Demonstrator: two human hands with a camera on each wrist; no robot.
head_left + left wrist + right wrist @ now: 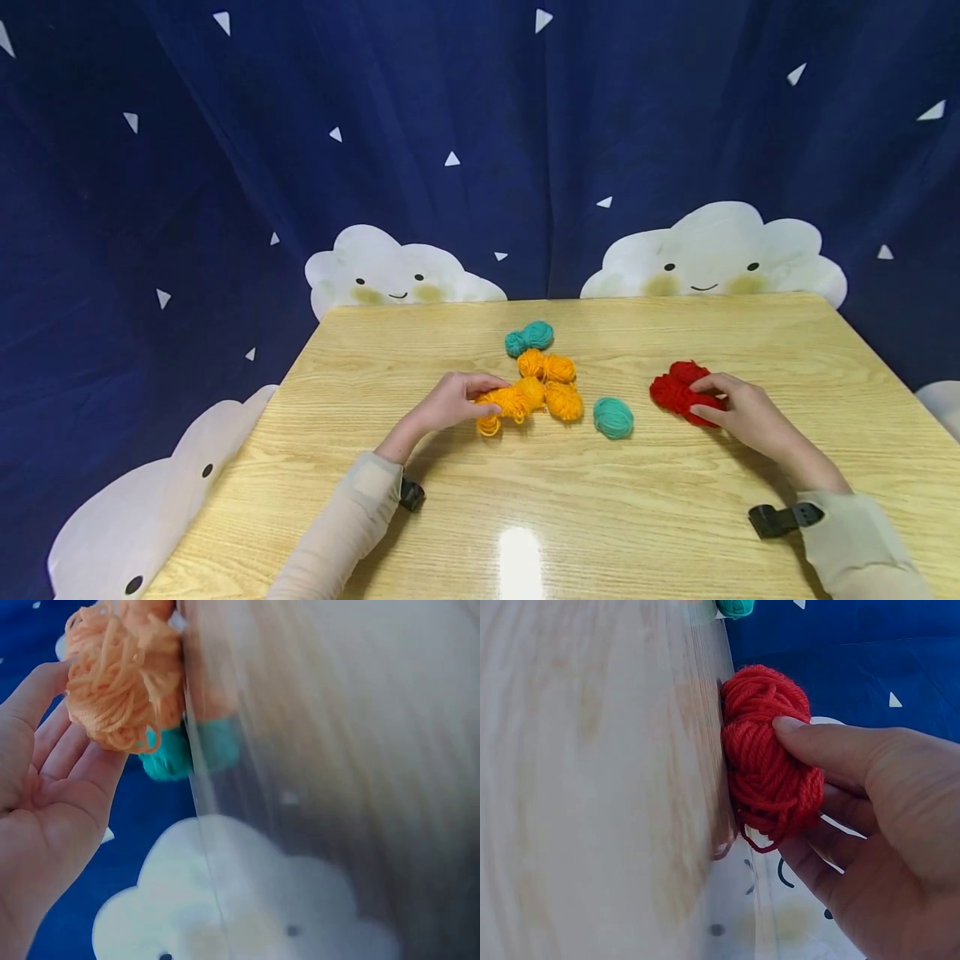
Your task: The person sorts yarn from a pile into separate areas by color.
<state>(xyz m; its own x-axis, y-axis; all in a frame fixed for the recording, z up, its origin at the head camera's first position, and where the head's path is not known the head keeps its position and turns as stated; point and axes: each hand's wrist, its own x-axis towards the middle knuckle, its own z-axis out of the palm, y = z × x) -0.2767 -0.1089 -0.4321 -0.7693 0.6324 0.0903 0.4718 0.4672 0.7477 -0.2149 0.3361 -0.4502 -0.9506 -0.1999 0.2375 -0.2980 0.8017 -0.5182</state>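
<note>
My left hand (450, 402) pinches a loose-stranded orange yarn ball (510, 403) between thumb and fingers, at the left end of a cluster of orange yarn. Close up, in the left wrist view, the same yarn (112, 686) lies between thumb and fingertips with loops hanging out. On the right, my right hand (753, 417) grips a red yarn ball (705, 411), beside more red yarn (669, 390) that it touches. The right wrist view shows the thumb on top of the red yarn (772, 769) and the fingers beneath, with the ball against the tabletop.
More orange yarn balls (564, 402) sit right of the left hand. Behind them is teal yarn (529, 337). A single teal ball (613, 417) lies between the hands. The wooden table (600, 517) ends at a dark blue curtain (480, 150) with clouds.
</note>
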